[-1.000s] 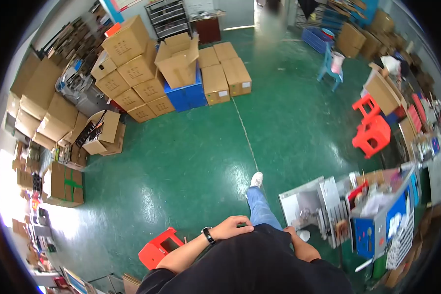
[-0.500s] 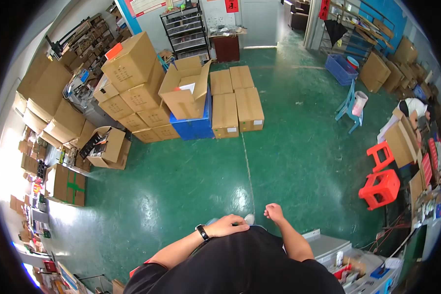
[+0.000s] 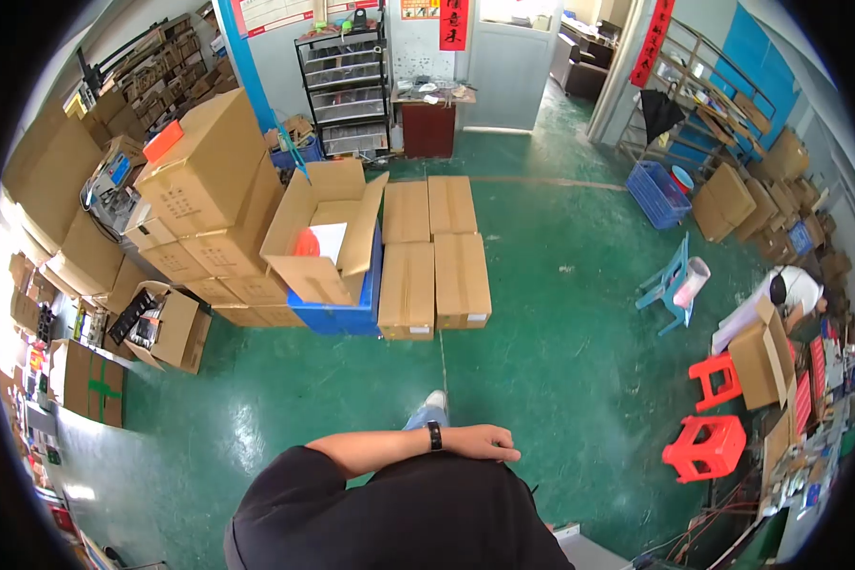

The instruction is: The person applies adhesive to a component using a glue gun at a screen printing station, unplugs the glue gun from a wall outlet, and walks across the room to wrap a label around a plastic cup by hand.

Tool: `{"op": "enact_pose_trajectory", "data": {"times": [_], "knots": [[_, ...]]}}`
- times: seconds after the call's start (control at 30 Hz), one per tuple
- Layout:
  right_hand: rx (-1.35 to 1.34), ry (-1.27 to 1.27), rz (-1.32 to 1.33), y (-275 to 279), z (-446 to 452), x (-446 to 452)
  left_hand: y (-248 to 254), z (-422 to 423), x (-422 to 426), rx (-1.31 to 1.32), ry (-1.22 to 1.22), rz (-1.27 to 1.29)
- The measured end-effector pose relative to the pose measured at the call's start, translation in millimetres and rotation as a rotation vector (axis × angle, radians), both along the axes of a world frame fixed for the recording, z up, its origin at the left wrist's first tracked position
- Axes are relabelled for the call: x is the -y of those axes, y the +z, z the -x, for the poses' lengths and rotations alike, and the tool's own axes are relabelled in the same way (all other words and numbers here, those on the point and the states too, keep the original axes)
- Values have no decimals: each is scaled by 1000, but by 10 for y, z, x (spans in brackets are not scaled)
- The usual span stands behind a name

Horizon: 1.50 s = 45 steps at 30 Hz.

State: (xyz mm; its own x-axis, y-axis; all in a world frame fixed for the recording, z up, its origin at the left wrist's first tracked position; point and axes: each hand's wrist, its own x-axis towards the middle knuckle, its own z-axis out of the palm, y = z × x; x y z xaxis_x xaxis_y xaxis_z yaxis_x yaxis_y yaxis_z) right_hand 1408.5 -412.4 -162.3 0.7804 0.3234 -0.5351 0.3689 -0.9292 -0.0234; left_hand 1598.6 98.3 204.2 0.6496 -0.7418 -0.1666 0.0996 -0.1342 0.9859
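My left hand (image 3: 482, 443) crosses in front of my body at waist height, with a dark wristband (image 3: 435, 436) on the wrist. Its fingers are curled in loosely, and no object shows in them. The dark shirt (image 3: 418, 513) lies just behind and below this hand. One light shoe (image 3: 436, 400) and part of a blue trouser leg show on the green floor (image 3: 532, 380) ahead. My right hand is out of view.
Ahead stand flat sealed cartons (image 3: 408, 290) beside an open carton (image 3: 323, 228) on a blue bin (image 3: 337, 318). Stacked cartons (image 3: 199, 152) rise to the left. Red stools (image 3: 705, 448), a blue chair (image 3: 672, 287) and a bending person (image 3: 800, 290) are at the right.
The view has moved forward and tilted up. My left hand has swung rightward across my body, and my right hand has left the view. A shoe has stepped forward.
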Motion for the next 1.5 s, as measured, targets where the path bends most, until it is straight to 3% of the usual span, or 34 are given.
{"op": "enact_pose_trajectory", "data": {"times": [0.03,0.1,0.3,0.43,0.63,0.8,0.97,1.13,1.17,1.2,1.27,1.33,1.5], "knots": [[15,11,0,134,-155,-177,71,-268,-156,32,-33,-11],[-624,-291,4,650,-499,-426,187,-866,-395,113,-96,-28],[-560,-405,-135,1114,-2806,-1478,19,-1701,-726,12,-118,54],[-520,-482,-255,1234,-4206,-2079,-146,-2165,-856,-161,7,-25],[-492,-564,-436,1242,-6037,-2645,-62,-2941,-1062,-177,206,61],[-450,-772,-561,1197,-6882,-2010,-152,-4080,-688,-129,223,154],[-383,-908,-696,1306,-8102,-1589,141,-5362,-152,-81,291,145],[-391,-1214,-885,1363,-9178,-1208,339,-6316,94,-103,263,-101],[-381,-1218,-889,1294,-9311,-1120,295,-6464,101,-154,276,-71],[-345,-1133,-878,898,-9457,-891,235,-6626,96,-199,288,-42],[-417,-1261,-933,123,-9575,-562,118,-6992,-5,-283,313,12],[-506,-1290,-846,290,-9603,-751,24,-7329,-127,-252,348,10],[-471,-1175,-904,520,-11472,-1467,-196,-8547,-608,-183,415,87]]}}
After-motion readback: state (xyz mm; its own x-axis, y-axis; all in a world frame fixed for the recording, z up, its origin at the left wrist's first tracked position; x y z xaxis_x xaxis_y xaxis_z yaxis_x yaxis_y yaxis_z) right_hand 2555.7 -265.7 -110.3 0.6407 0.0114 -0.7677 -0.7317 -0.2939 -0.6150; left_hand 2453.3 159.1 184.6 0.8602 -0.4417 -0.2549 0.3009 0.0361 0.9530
